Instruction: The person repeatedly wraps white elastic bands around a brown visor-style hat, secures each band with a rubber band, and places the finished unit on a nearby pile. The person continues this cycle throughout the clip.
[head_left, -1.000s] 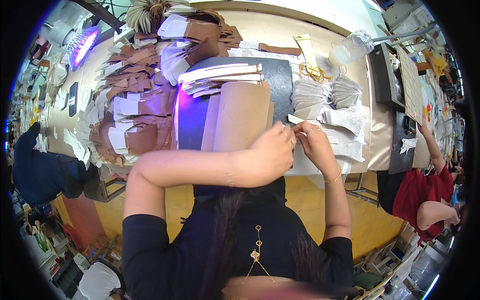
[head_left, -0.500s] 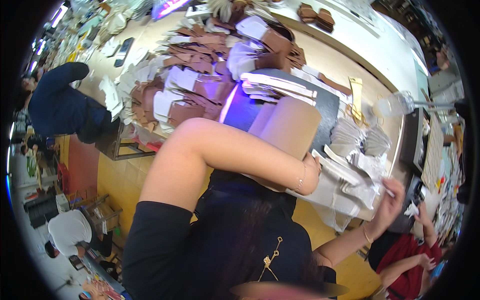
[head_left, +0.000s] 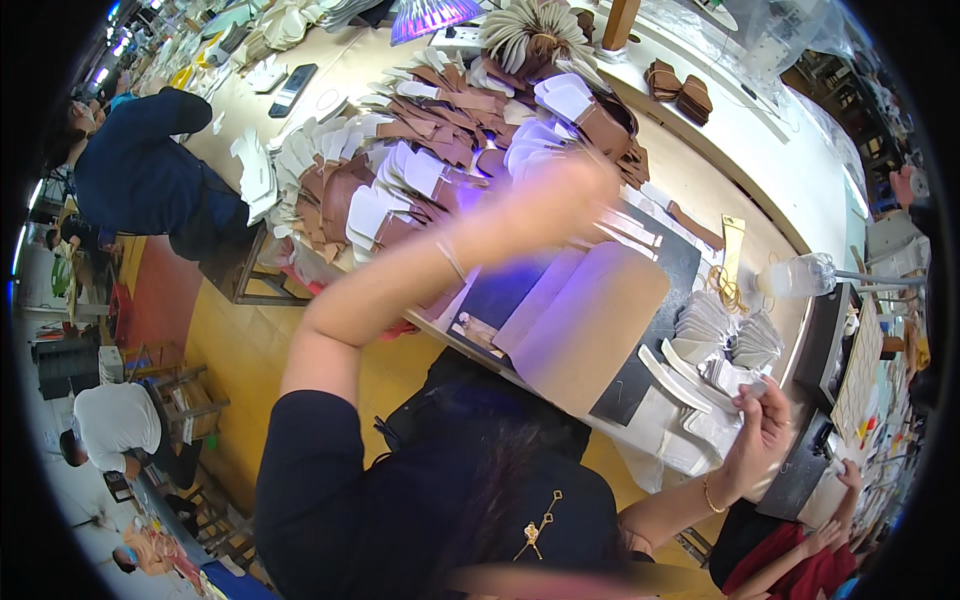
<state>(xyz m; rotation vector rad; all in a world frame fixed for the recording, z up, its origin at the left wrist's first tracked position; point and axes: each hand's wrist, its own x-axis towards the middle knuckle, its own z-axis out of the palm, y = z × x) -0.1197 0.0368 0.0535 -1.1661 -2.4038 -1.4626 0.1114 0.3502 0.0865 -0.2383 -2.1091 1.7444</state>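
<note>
My left hand (head_left: 560, 205), smeared by motion, reaches over the upper edge of a folded tan sheet (head_left: 595, 320); whether its fingers hold anything cannot be made out. The sheet rests on a black mat (head_left: 683, 262), bent along its length. Beyond it, white strips (head_left: 632, 232) are partly hidden by that hand. My right hand (head_left: 762, 425) is closed, fingertips together beside several curved white pieces (head_left: 675, 378); what they pinch, if anything, is too small to name. Fanned stacks of grey-white pieces (head_left: 705, 325) stand just past it.
Piles of brown and white cut pieces (head_left: 400, 185) cover the table's left and middle. A clear bottle (head_left: 797, 275), yellow strip (head_left: 733, 245) and phone (head_left: 293, 90) lie farther back. A person in dark clothes (head_left: 150, 165) is at the left; another in red (head_left: 800, 560) at the lower right.
My left hand has moved from the tan sheet's right edge up and left to its far side. My right hand stays by the white pieces, its fingers now drawn together.
</note>
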